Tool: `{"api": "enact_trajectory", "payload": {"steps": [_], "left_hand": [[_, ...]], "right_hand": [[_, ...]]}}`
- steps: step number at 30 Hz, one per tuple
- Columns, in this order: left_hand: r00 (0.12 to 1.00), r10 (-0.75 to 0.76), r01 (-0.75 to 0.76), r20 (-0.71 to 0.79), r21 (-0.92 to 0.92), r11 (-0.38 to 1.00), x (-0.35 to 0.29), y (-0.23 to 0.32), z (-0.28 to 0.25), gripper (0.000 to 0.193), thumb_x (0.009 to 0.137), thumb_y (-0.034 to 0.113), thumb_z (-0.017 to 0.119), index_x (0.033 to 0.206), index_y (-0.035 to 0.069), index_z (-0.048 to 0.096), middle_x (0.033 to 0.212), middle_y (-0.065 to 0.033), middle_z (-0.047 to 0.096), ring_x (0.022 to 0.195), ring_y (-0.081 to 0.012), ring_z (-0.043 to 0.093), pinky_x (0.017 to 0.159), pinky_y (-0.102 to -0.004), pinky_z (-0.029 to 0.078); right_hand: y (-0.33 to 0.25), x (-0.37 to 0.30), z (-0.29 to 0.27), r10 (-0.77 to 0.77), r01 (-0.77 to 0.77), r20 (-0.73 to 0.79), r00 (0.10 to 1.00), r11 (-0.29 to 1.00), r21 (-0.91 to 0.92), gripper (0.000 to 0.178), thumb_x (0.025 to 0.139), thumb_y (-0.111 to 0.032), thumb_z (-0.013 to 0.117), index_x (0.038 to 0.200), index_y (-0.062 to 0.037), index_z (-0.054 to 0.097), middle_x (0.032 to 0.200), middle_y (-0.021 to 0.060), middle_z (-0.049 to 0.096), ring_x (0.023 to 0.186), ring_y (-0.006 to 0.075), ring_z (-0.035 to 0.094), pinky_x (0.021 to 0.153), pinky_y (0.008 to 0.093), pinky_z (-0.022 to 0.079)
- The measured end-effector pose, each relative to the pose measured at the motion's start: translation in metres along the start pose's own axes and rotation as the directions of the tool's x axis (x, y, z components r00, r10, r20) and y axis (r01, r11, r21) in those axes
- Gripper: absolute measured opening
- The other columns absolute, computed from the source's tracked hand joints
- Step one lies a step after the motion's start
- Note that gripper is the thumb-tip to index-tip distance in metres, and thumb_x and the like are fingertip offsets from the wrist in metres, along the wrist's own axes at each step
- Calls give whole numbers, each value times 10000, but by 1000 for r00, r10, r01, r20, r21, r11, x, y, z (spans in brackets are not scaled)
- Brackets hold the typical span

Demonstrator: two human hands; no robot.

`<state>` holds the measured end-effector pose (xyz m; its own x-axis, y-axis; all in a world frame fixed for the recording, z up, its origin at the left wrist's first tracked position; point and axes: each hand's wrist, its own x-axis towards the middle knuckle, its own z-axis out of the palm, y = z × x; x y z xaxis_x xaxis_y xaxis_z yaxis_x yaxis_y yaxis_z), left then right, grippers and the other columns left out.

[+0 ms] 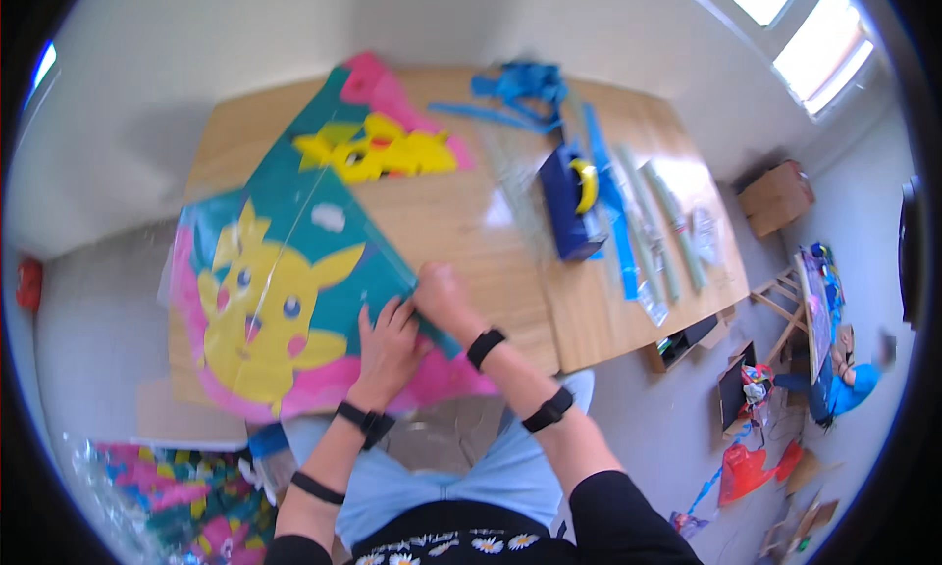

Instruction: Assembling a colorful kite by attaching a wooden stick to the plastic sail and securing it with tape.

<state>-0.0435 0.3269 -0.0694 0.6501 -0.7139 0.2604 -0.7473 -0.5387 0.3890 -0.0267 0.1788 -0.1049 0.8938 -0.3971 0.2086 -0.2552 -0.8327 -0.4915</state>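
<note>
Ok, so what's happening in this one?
A person has both hands at the right edge of a teal and pink sheet with yellow cartoon figures, spread over a wooden table. The left hand is at that edge, and the right hand, curled, is just up and right of it; how firmly either grips is unclear. Farther right on the table are a dark blue box, blue strips and pale rolls, none in hand.

White walls [608, 45]; grey floor [628, 418] — bright windows [822, 50], upper right.
</note>
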Motion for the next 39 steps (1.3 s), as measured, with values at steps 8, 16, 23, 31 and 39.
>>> {"api": "enact_trajectory", "payload": {"steps": [8,16,23,31,39], "left_hand": [[998,-10,4,69,81,997,-5,1,-1,506,687,283,799,1105,55,628,1306,-65,564,1286,-279,459,1026,-648,287],[998,48,-49,42,19,999,-8,-11,6,388,659,299,796,929,77,627,1214,-88,587,1202,-283,508,951,-612,359],[997,2,-26,-78,-309,951,15,-9,-36,326,607,205,804,752,28,571,1040,-168,607,1003,-364,578,813,-402,476],[992,100,-91,76,-106,990,79,1,-65,328,617,144,793,828,31,569,900,-170,599,919,-378,578,753,-454,484],[933,188,-195,306,-9,981,188,-19,21,455,574,230,853,877,53,563,917,-153,591,921,-377,581,747,-464,493]], "right_hand": [[-5,-7,-26,36,-40,78,996,999,37,140,795,-155,611,827,-27,657,843,193,661,775,398,641,688,491,519],[31,-133,-100,156,-162,67,985,983,91,173,793,-200,643,798,-41,710,775,215,659,758,383,661,675,481,524],[74,-195,-171,242,-240,-17,970,969,57,195,761,-231,665,761,-40,705,778,191,674,798,364,664,742,456,527],[160,-85,-251,150,-184,-311,939,979,-85,740,784,-356,747,1335,48,464,1261,265,561,1171,413,531,1002,453,424],[239,177,-370,151,-288,-373,915,894,-342,1019,782,-495,724,1485,34,210,1504,265,298,1381,417,308,1137,447,277]]}}
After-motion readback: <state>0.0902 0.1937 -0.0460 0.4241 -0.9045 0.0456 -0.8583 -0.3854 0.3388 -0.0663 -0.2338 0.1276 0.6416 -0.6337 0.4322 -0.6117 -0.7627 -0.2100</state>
